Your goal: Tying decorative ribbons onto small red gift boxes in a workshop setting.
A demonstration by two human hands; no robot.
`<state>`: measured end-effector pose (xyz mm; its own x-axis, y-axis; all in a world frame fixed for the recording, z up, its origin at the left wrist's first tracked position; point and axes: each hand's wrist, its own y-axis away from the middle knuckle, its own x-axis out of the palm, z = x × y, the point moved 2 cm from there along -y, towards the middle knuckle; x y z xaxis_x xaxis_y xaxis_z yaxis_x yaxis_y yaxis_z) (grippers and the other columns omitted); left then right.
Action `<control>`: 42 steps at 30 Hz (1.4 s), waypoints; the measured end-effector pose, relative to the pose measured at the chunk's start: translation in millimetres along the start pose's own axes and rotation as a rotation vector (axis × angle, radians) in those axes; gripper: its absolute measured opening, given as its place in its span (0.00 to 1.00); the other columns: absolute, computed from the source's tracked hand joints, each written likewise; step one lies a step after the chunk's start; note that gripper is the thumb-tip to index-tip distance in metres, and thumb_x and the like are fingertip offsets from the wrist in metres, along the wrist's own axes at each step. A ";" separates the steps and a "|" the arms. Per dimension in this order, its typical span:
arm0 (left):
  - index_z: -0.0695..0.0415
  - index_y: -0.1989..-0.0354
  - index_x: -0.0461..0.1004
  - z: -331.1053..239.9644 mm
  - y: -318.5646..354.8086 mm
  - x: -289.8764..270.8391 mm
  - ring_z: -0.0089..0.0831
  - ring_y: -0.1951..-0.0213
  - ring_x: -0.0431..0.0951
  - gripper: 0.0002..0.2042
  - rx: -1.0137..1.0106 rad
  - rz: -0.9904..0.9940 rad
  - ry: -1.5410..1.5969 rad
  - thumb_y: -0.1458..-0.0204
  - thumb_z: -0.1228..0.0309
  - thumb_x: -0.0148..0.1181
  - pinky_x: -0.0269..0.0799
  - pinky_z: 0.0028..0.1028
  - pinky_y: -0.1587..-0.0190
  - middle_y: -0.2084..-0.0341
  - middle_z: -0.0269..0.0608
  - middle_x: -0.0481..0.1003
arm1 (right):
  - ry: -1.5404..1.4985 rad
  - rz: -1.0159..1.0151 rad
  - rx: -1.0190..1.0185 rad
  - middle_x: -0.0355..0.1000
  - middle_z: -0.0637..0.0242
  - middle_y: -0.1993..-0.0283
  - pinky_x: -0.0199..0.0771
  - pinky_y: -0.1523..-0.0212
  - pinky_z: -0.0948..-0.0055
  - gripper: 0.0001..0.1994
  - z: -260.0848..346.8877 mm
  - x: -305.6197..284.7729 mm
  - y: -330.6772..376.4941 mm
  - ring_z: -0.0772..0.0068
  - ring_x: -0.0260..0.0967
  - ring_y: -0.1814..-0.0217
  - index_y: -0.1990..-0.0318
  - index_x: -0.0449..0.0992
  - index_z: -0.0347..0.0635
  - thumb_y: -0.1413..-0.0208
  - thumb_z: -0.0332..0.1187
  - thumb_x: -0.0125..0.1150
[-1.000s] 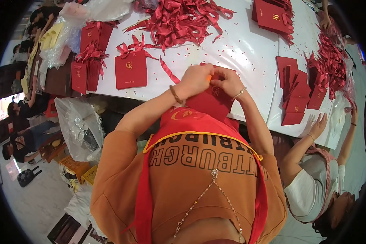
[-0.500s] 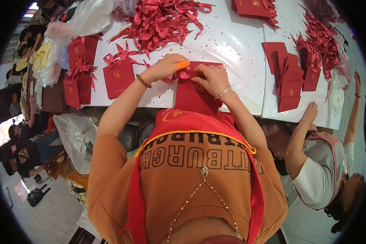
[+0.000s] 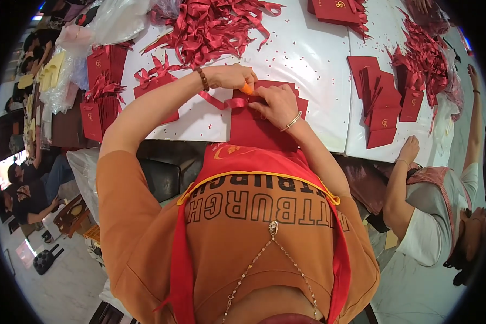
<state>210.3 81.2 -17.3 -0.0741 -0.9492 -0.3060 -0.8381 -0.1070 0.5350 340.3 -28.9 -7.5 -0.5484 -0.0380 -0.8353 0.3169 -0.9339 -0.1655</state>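
Evidently midway, one red bag (image 3: 254,129) lies at the near edge of the white table (image 3: 329,108), a ribbon (image 3: 216,101) trailing loose from its left. The left hand (image 3: 234,77) and right hand (image 3: 278,103) meet at its top, fingers bunched; what they pinch cannot be told. Ribboned bags (image 3: 94,120) already stand at left, while a ribbon heap (image 3: 210,33) remains unattached beyond

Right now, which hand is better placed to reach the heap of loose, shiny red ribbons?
Probably the left hand: it sits closer to the ribbon heap; the right hand lies farther off, over a red paper bag.
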 end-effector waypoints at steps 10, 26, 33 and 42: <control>0.56 0.70 0.72 26.4 4.5 -6.9 0.18 0.67 0.70 0.10 -0.178 -0.820 0.606 0.49 0.63 0.50 0.61 0.22 0.69 0.71 0.30 0.72 | -0.231 0.141 0.157 0.73 0.63 0.74 0.64 0.69 0.65 0.12 -14.6 3.6 -8.4 0.61 0.70 0.70 0.65 0.74 0.49 0.56 0.43 0.60; 0.53 0.47 0.62 31.9 159.4 55.8 0.21 0.82 0.65 0.23 -0.151 -0.548 0.435 0.54 0.72 0.57 0.62 0.21 0.76 0.84 0.30 0.65 | -0.134 0.106 0.315 0.74 0.65 0.71 0.68 0.69 0.64 0.14 -39.4 30.7 -3.2 0.61 0.71 0.69 0.60 0.73 0.52 0.55 0.42 0.59; 0.61 0.53 0.67 9.5 163.7 52.8 0.23 0.74 0.68 0.17 0.481 -0.841 1.175 0.54 0.76 0.55 0.63 0.23 0.69 0.78 0.36 0.69 | -0.113 0.141 0.325 0.74 0.65 0.72 0.68 0.69 0.64 0.14 -40.6 32.4 -6.2 0.61 0.71 0.69 0.60 0.73 0.54 0.56 0.42 0.59; 0.59 0.67 0.74 2.1 54.3 15.1 0.39 0.62 0.68 0.08 0.024 -0.894 -0.500 0.53 0.72 0.51 0.62 0.31 0.58 0.69 0.43 0.71 | -0.068 0.213 0.281 0.74 0.64 0.72 0.68 0.68 0.64 0.15 -24.5 19.1 -14.9 0.61 0.71 0.68 0.61 0.71 0.51 0.57 0.42 0.61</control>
<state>162.5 61.7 5.5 0.3709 -0.2921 -0.8815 -0.7075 -0.7037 -0.0645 344.1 -7.1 -33.8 -0.5467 -0.2569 -0.7970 0.2097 -0.9634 0.1668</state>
